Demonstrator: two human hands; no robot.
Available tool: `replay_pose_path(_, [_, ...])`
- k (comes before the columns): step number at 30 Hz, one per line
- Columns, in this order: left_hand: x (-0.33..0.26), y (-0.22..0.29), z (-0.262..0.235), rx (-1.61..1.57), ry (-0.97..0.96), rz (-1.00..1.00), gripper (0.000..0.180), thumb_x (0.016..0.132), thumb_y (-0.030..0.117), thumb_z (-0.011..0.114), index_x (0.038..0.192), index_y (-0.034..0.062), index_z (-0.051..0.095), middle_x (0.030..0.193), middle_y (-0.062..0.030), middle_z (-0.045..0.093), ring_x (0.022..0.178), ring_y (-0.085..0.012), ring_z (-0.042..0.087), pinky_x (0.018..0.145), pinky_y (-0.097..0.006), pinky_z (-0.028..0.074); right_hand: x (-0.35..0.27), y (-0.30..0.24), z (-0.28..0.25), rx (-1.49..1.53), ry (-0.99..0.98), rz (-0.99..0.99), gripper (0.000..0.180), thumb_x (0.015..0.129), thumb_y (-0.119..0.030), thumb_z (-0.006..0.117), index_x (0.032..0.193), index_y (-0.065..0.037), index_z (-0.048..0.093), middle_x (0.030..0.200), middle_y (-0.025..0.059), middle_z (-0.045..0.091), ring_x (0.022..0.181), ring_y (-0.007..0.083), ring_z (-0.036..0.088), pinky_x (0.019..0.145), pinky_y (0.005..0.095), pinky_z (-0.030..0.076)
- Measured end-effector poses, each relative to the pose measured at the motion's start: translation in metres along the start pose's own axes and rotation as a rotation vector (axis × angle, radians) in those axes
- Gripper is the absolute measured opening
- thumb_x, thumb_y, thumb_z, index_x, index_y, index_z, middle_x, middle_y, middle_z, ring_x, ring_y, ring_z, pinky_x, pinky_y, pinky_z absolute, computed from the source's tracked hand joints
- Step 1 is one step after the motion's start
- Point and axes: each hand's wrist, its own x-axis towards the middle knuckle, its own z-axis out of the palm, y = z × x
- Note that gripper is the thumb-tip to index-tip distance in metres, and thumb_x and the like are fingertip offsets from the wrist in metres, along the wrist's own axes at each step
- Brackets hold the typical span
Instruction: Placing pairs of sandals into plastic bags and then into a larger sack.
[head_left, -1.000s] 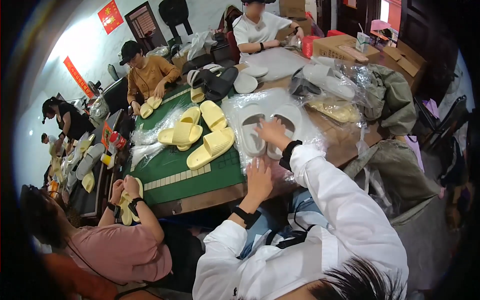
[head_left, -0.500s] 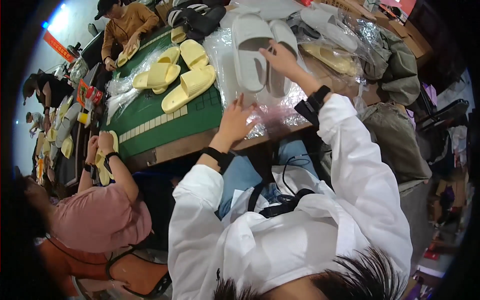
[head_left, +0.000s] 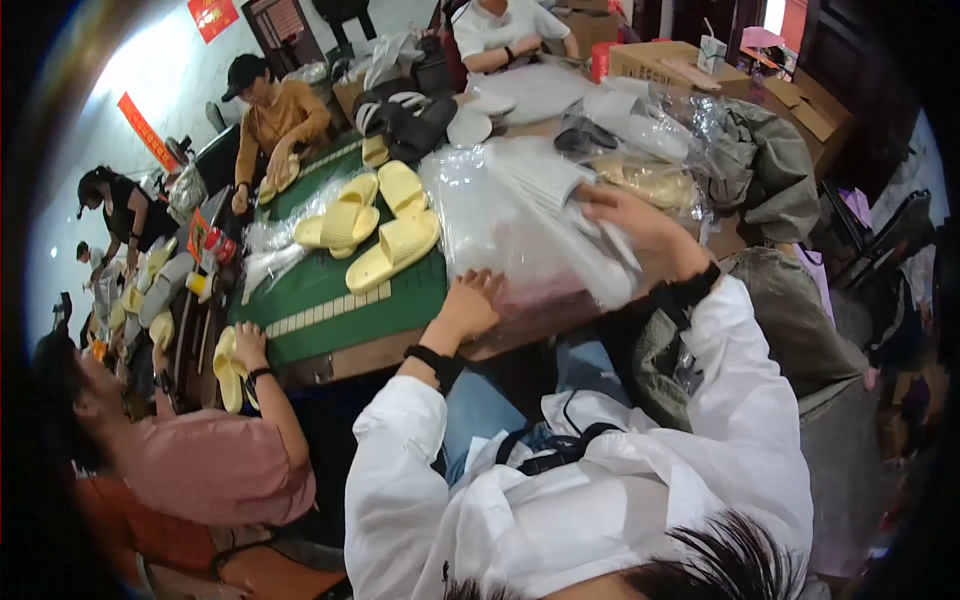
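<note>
A pair of pale grey slippers (head_left: 541, 178) with ribbed straps is tilted over a stack of clear plastic bags (head_left: 455, 200) at the table's front edge. Cloudy plastic film (head_left: 560, 255) covers or blurs much of the pair, so I cannot tell whether they sit inside a bag. My right hand (head_left: 632, 218) is curled round the right side of the slippers, its fingers partly smeared by motion. Palm down, my left hand (head_left: 470, 303) rests on the near left edge of the bags, fingers a little apart and slightly bent.
Yellow slippers (head_left: 395, 250) lie on the green mat (head_left: 350, 330) to my left. Black slippers (head_left: 405, 125) and bagged pale slippers (head_left: 635, 120) sit farther back. A pink-sleeved co-worker (head_left: 220, 465) handles yellow slippers beside me. An olive sack (head_left: 800, 330) stands at my right.
The grey slippers, upright on the bags before, have tilted and shifted right with my right hand. Film now shows around them. My left hand has stayed near the bags' edge. The view has tilted up.
</note>
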Motion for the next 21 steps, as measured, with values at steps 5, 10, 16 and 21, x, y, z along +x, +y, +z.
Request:
replay_pose_path(5, [0.004, -0.020, 0.022, -0.083, 0.238, 0.149, 0.043, 0.079, 0.034, 0.060, 0.116, 0.0117, 0.057, 0.128, -0.0159, 0.045, 0.122, -0.0354, 0.037, 0.100, -0.049, 0.028, -0.057, 0.020, 0.008, -0.332, -0.223, -0.051, 0.049, 0.081, -0.019, 0.061, 0.122, 0.002, 0.048, 0.105, 0.0133, 0.058, 0.097, 0.0195, 0.054, 0.086, 0.0306, 0.042])
replay_pose_path(10, [0.016, -0.027, 0.037, 0.032, 0.324, 0.121, 0.038, 0.075, 0.025, 0.064, 0.112, 0.0150, 0.060, 0.125, -0.0154, 0.047, 0.118, -0.0356, 0.040, 0.097, -0.049, 0.032, -0.094, 0.011, 0.030, -0.352, -0.318, -0.079, 0.051, 0.078, -0.024, 0.064, 0.123, -0.003, 0.050, 0.103, 0.0156, 0.058, 0.093, 0.0268, 0.056, 0.084, 0.0330, 0.043])
replay_pose_path(16, [0.036, -0.044, 0.020, -0.134, 0.312, 0.183, 0.019, 0.075, 0.021, 0.064, 0.092, 0.0139, 0.068, 0.095, -0.0072, 0.060, 0.089, -0.0287, 0.055, 0.075, -0.041, 0.044, -0.096, 0.000, 0.046, -0.265, -0.402, -0.102, 0.050, 0.078, -0.022, 0.063, 0.123, -0.004, 0.050, 0.099, 0.0164, 0.058, 0.089, 0.0272, 0.056, 0.080, 0.0338, 0.044])
replay_pose_path(21, [0.032, -0.053, 0.022, -0.379, 0.376, 0.199, 0.017, 0.074, 0.017, 0.061, 0.087, 0.0062, 0.066, 0.084, -0.0139, 0.062, 0.080, -0.0315, 0.059, 0.071, -0.042, 0.046, -0.097, 0.007, 0.049, -0.310, -0.455, -0.108, 0.041, 0.074, -0.015, 0.060, 0.113, -0.002, 0.055, 0.098, 0.0159, 0.059, 0.090, 0.0275, 0.057, 0.080, 0.0342, 0.045])
